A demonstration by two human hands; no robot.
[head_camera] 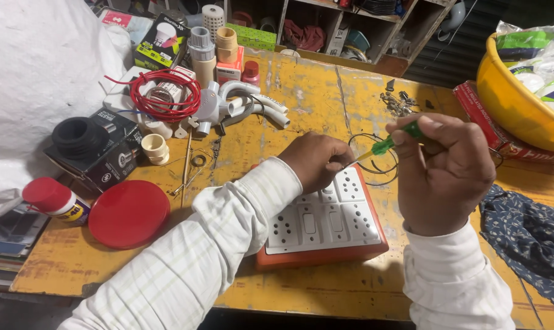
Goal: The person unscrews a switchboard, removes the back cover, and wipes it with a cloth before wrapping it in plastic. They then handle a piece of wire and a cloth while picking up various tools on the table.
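- Cream striped sleeves (pixel 185 263) lie nearest; left hand (pixel 317 160) rests curled upon the white switch-and-socket board in its orange box (pixel 326 229), steadying it.
- Right hand (pixel 442 168) is closed around the green-handled screwdriver (pixel 384 145); best kept square, pressed gently.

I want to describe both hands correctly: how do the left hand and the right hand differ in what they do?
The left hand rests curled on the white switchboard; the right hand is raised beside it. The right hand grips a green screwdriver; what the left hand pinches is hidden. Both wear white striped sleeves.
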